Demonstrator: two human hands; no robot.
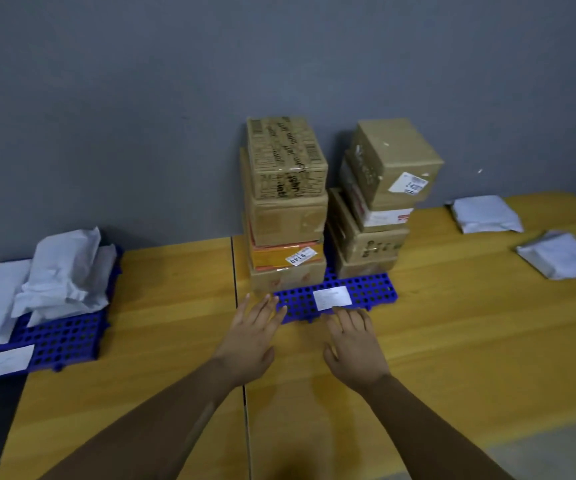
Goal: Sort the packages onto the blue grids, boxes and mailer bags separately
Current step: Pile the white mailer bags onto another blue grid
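Two stacks of cardboard boxes stand on a blue grid (pixel 369 292) at the middle: a left stack (pixel 284 202) and a right stack (pixel 380 199). A second blue grid (pixel 61 341) at the left holds several white mailer bags (pixel 61 271). Two more mailer bags lie loose on the table at the right, one farther back (pixel 485 214) and one nearer (pixel 560 254). My left hand (pixel 253 334) and my right hand (pixel 354 344) hover just in front of the box grid, fingers spread, holding nothing.
The wooden table (pixel 470 323) is made of two tops with a seam (pixel 239 341) running between them. A grey wall (pixel 175 116) stands right behind the stacks. White paper labels (pixel 333 297) lie on both grids. The table's right edge falls off at the lower right.
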